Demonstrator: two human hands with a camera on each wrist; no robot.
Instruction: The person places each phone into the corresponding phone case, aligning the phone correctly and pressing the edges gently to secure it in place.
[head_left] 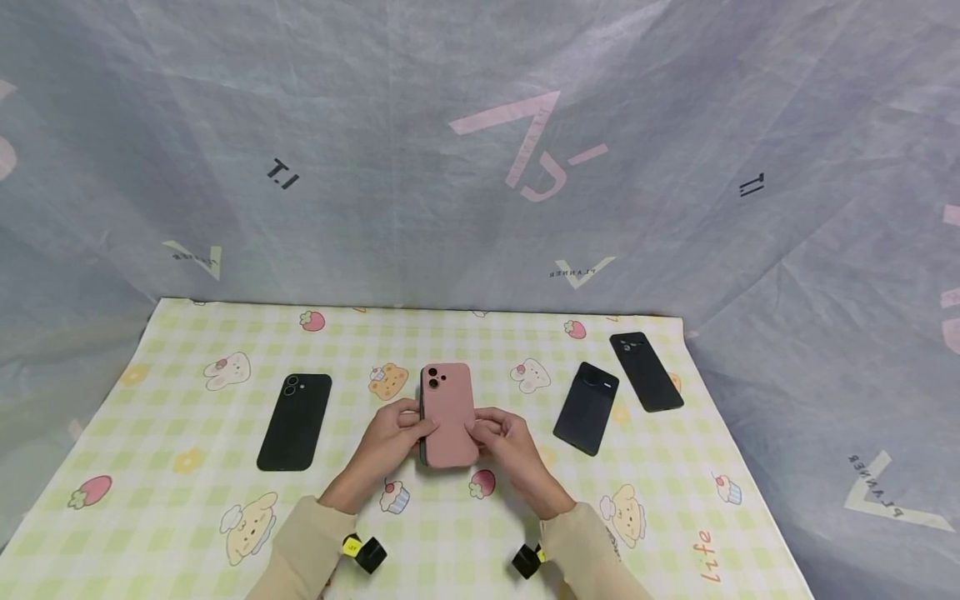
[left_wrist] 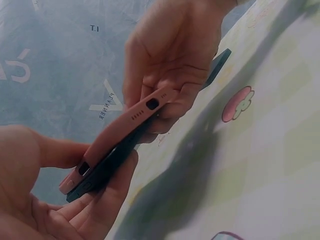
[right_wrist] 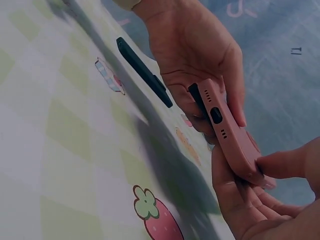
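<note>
Both hands hold a pink phone case (head_left: 450, 425), camera cutouts at its far left corner, raised above the table. A dark phone (left_wrist: 112, 162) lies against the case's underside, showing along its left edge; at that edge the two stand slightly apart in the left wrist view. My left hand (head_left: 392, 435) grips the left side, thumb on the pink back and fingers beneath. On the opposite side my right hand (head_left: 510, 442) pinches the case (right_wrist: 227, 135) with the thumb on top and curled fingers under it. The bottom port cutout faces the right wrist camera.
A black phone (head_left: 295, 423) with two camera rings lies to the left. On the right lie another dark phone (head_left: 587, 408) and, farther out, a black phone-shaped piece (head_left: 648, 373). A checked cartoon tablecloth (head_left: 187, 508) covers the table; a grey cloth (head_left: 360, 217) hangs behind.
</note>
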